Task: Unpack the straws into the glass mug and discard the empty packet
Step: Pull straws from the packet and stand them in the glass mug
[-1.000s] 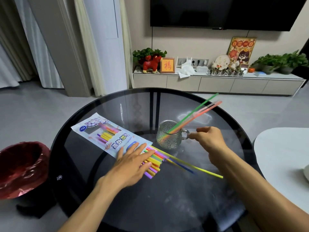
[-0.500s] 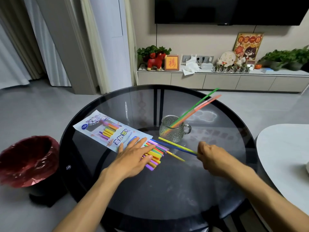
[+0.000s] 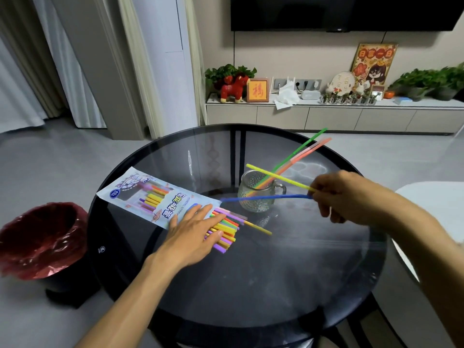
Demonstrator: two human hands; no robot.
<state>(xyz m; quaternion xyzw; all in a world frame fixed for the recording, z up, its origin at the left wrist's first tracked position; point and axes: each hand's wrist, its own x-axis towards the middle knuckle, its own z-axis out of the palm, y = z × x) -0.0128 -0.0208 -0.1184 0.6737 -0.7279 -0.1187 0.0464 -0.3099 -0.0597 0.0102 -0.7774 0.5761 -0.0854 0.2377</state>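
Note:
A straw packet [image 3: 150,197] lies flat on the round dark glass table [image 3: 251,285], with several coloured straw ends [image 3: 224,232] sticking out of its open right end. My left hand [image 3: 193,234] rests flat, fingers straight, on the packet's mouth and the straws. A clear glass mug [image 3: 256,194] stands mid-table holding a few straws, green and orange [image 3: 301,151], that lean up to the right. My right hand [image 3: 341,197], to the right of the mug, pinches a yellow straw [image 3: 276,175] and a blue straw [image 3: 263,198], both raised and pointing left across the mug.
A bin with a red liner [image 3: 37,237] stands on the floor left of the table. A white table edge [image 3: 442,204] is at the right. A low cabinet with plants and ornaments [image 3: 326,111] runs along the far wall under a television.
My right hand took hold of the yellow and blue straws lying on the table, drew them out of the packet and lifted them level with the mug. My left hand stayed on the packet.

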